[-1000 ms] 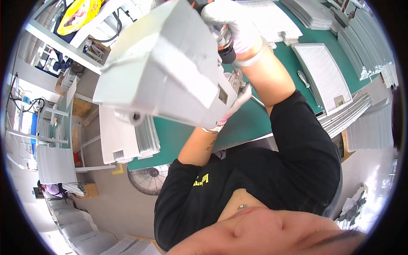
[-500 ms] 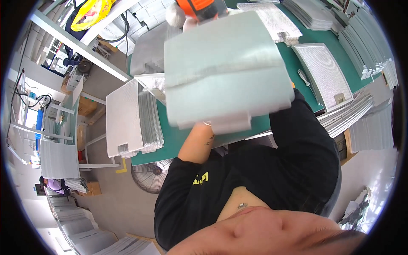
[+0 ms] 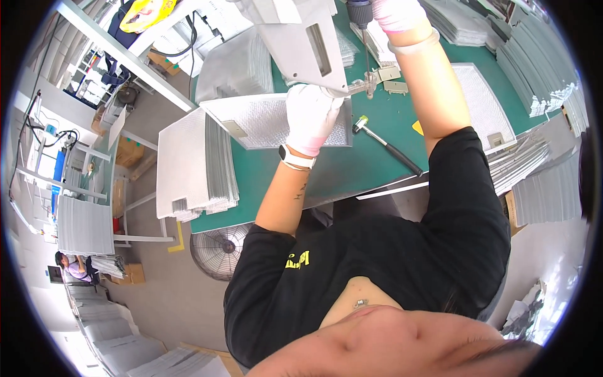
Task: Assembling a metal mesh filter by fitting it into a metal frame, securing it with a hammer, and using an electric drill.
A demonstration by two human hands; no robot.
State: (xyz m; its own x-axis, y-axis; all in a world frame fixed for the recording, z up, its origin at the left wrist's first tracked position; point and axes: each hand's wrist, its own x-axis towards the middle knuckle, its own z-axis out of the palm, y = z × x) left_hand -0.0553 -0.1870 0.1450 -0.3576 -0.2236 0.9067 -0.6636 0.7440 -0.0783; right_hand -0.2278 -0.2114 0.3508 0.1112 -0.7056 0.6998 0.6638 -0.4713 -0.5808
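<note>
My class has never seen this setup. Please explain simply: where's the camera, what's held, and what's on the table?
A head-worn fisheye camera looks down, bending straight edges. There is no robot: a person's white-gloved left hand grips a pale grey boxy part with a long slot; the right hand, partly out of view, is beside a dark drill chuck with a thin bit. On the green table are a black-handled hammer and a silver-framed white mesh panel.

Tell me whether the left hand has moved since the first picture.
Yes: the left hand has moved left, toward the panel stack at the left edge of the table.
</note>
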